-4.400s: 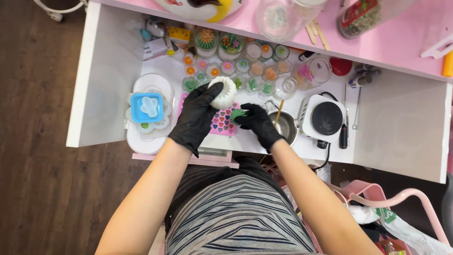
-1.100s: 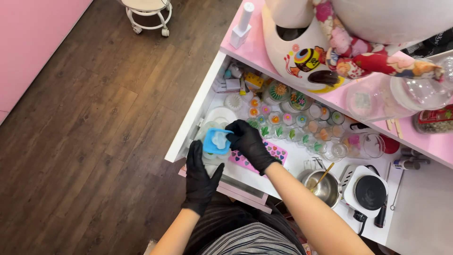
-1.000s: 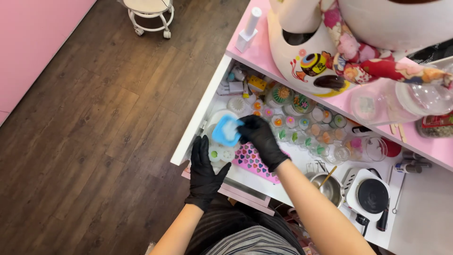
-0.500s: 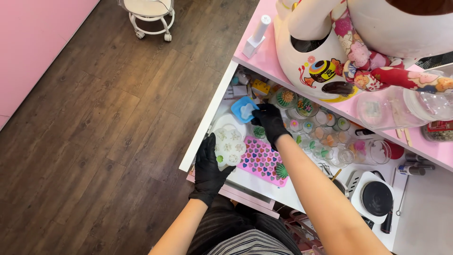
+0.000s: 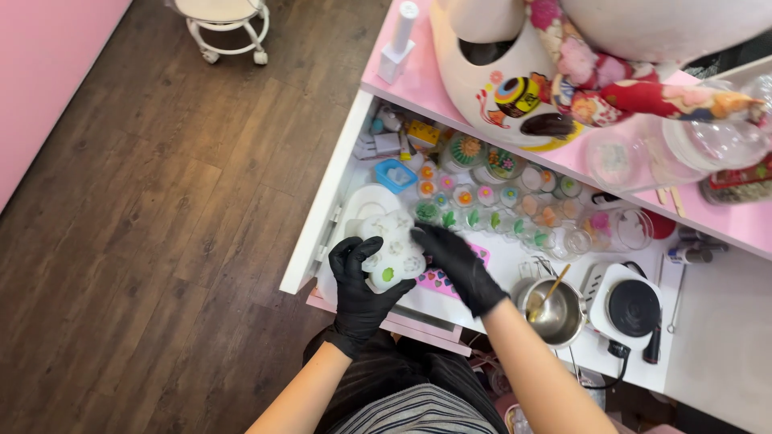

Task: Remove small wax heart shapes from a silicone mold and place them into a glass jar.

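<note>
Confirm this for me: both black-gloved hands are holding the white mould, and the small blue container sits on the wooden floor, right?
Not quite. In the head view the blue container sits on the white shelf, not the floor. Both hands, left hand and right hand, do hold the white mould.

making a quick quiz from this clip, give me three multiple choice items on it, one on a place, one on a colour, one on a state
1. Where is the small blue tray?
A. on the floor
B. on the white desk surface, beyond the hands
C. on the pink shelf

2. What colour are the gloves on the left hand and right hand?
A. black
B. white
C. blue

3. How is the white mould held?
A. lying untouched
B. in the right hand only
C. between both hands

Key: 1 B, the blue tray sits among the small pots; 2 A, both gloves are black; 3 C, the left hand grips it from below and the right touches its far side.
</note>
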